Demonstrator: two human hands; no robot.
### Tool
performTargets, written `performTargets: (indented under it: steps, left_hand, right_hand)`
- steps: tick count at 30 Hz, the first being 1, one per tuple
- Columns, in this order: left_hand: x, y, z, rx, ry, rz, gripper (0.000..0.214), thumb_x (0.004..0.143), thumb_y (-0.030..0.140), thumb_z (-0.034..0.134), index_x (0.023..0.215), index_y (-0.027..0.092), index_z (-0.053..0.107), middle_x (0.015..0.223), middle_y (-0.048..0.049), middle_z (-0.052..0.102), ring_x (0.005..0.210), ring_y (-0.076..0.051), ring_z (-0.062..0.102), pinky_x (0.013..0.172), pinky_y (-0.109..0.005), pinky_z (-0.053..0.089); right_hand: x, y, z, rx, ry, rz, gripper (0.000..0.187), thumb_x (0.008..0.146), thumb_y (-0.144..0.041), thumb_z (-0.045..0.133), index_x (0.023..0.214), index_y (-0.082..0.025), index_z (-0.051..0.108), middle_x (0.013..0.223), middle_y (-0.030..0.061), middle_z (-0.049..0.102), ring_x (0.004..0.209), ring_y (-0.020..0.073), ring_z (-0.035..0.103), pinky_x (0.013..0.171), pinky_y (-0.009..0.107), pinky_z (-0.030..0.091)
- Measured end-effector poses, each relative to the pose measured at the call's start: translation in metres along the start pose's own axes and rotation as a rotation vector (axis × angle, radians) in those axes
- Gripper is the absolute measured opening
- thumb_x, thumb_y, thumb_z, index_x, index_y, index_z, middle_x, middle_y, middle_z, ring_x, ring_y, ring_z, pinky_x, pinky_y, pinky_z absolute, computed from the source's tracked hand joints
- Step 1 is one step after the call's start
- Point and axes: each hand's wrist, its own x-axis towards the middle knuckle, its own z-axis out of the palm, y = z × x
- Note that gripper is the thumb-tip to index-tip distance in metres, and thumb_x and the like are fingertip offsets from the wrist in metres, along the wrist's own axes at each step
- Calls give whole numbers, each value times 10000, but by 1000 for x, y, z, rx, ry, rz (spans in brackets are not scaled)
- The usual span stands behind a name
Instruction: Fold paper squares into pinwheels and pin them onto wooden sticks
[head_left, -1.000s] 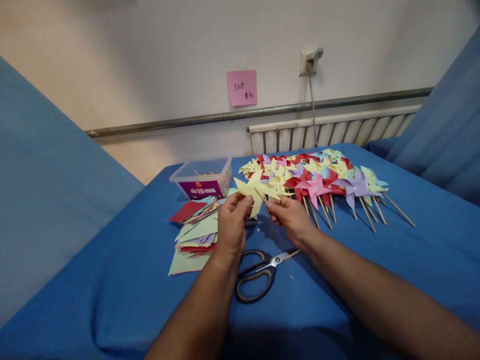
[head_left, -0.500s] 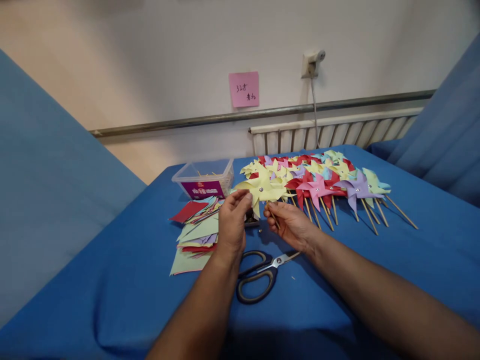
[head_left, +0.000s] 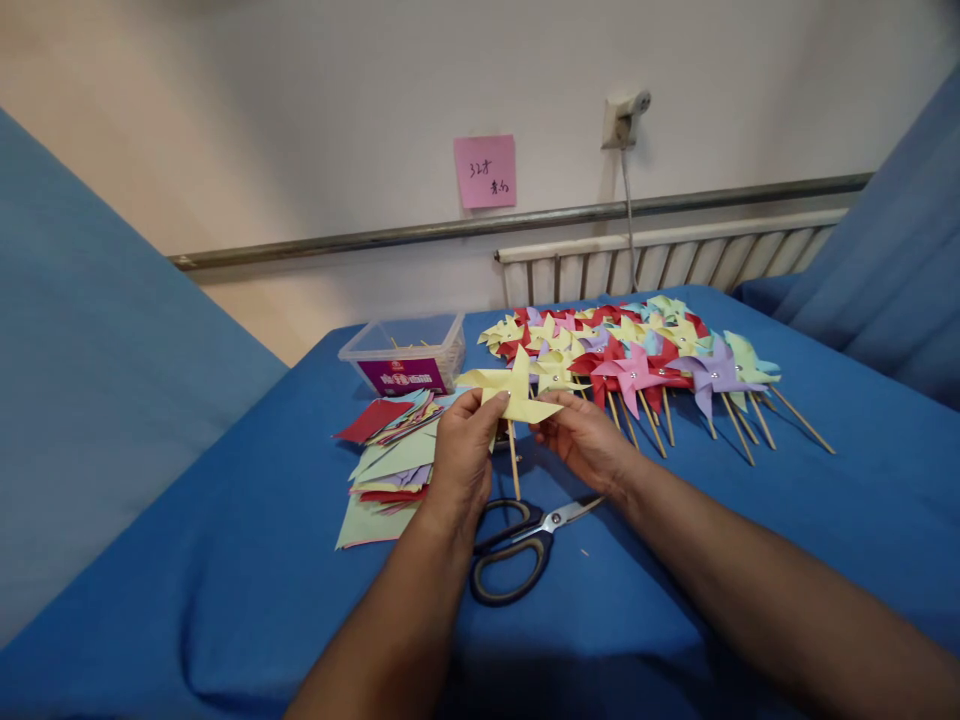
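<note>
A pale yellow paper pinwheel (head_left: 521,388) is held up between both hands, its wooden stick hanging down below the blades. My left hand (head_left: 463,440) is closed on it, the thumb pressed at the pinwheel's centre. With bent fingers, my right hand (head_left: 583,438) pinches the tip of the blade on the right. Under the hands lies a pair of scissors (head_left: 553,521) with dark handles, blades pointing right. Behind the left hand, a small dark container is mostly hidden.
Stacked coloured paper sheets (head_left: 397,455) lie left of my hands. A clear plastic box (head_left: 405,376) with sticks inside stands behind them. Many finished pinwheels (head_left: 634,374) lie in rows at the back right. Blue cloth (head_left: 262,560) covers the table; a radiator (head_left: 675,255) is behind it.
My right hand has moved from the stick to a blade tip. The left thumb has come onto the pinwheel's centre, and the stick now hangs free. The blades have turned.
</note>
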Motion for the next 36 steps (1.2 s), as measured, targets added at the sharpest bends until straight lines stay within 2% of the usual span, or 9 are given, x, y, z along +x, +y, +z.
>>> performTargets:
  steps: [3,6,11,17,20,23,28,32,36]
  left_hand:
    - [-3,1,3,-15,-46,-94,237,605,242,820,764,132,681,701,-20,694,579,-106,597,608,-221,474]
    - [-5,0,5,-39,-106,-184,265,594,214,823,812,131,699,735,-35,714,580,-110,610,607,-219,482]
    - [-6,-1,4,-33,-147,-254,282,598,197,823,847,132,709,776,-53,733,620,-117,633,600,-203,481]
    - [-7,-1,3,-34,-165,-265,273,591,180,819,840,136,716,765,-50,734,618,-128,640,612,-221,497]
    - [-7,-1,4,-13,-205,-293,275,589,181,813,842,127,720,775,-64,737,603,-131,641,612,-229,496]
    - [-8,0,4,-25,-245,-299,262,594,178,806,838,130,722,785,-75,743,601,-145,649,620,-247,499]
    - [-8,-1,3,-36,-281,-295,311,609,186,796,906,126,729,795,-94,752,654,-191,686,656,-282,516]
    - [-5,-5,1,-6,-257,-273,306,590,205,804,872,122,718,802,-99,752,654,-204,688,651,-300,524]
    - [-2,-7,0,22,-162,-223,296,574,208,810,837,123,706,762,-75,740,589,-163,656,615,-271,513]
  right_hand:
    - [3,-7,-3,11,-25,-55,291,655,-374,861,779,-178,685,758,-6,694,639,97,597,551,208,455]
    - [3,-8,-3,21,-57,-61,294,641,-358,875,760,-175,679,728,-19,678,638,96,601,567,209,470]
    - [2,-3,-1,41,-77,-80,301,621,-314,893,757,-169,667,719,-18,682,642,98,616,629,221,488]
    - [2,-5,-2,63,-98,-71,297,665,-361,862,811,-183,675,756,-2,691,672,131,627,665,263,496]
    - [1,-7,-3,54,-111,-57,287,713,-409,822,848,-198,682,715,-11,660,631,128,593,633,264,483]
    - [1,-9,-6,17,-86,-27,284,700,-386,835,850,-203,678,693,-20,638,581,113,551,594,253,464]
    - [2,-12,-7,43,-55,-32,312,718,-455,805,870,-213,679,698,-19,630,555,107,516,555,248,453]
    - [3,-17,-8,78,-35,-62,284,708,-400,825,845,-199,678,669,-53,599,490,50,428,504,191,414]
    - [3,-18,-6,43,-43,-82,329,703,-449,820,830,-179,682,708,-20,639,554,75,513,540,207,446]
